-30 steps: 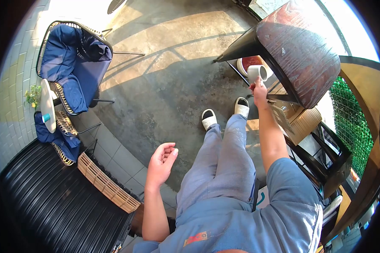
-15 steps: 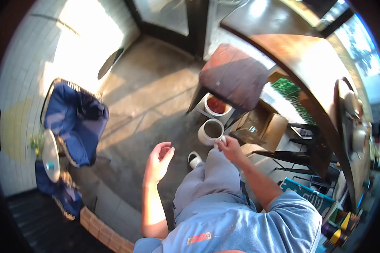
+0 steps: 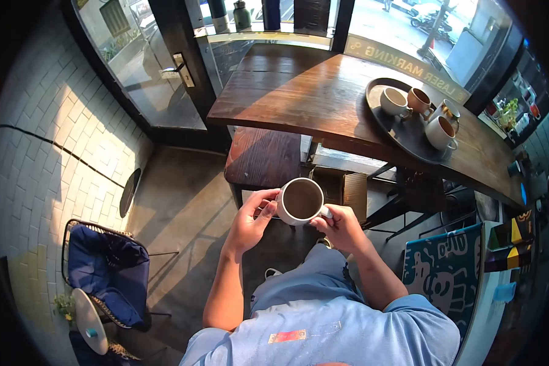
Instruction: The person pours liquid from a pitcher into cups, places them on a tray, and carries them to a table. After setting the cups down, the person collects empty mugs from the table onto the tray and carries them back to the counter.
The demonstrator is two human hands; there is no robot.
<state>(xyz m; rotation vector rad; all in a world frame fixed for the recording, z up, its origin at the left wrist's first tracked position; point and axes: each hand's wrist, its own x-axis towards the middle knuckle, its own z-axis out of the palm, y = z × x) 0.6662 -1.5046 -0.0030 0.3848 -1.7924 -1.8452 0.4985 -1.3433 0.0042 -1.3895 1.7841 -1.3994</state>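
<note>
A large white mug (image 3: 302,201) with a dark, brownish inside is held upright in front of my body. The fingers of my right hand (image 3: 340,229) are closed on its handle. On the mug's other side, my left hand (image 3: 250,221) has its thumb and fingertips against the wall. Beyond the mug is a wooden stool (image 3: 262,157), beside the long wooden table (image 3: 287,91).
A round dark tray (image 3: 399,131) with several cups lies on the table. Below it are a cardboard box (image 3: 355,196) and dark chairs. A blue-cushioned chair (image 3: 107,268) and small round table (image 3: 88,317) stand left. A glass door (image 3: 146,61) is ahead.
The view has tilted up, showing the tabletop and the tray. The mug is higher and more central, still in my right hand. My left hand has come across to its side.
</note>
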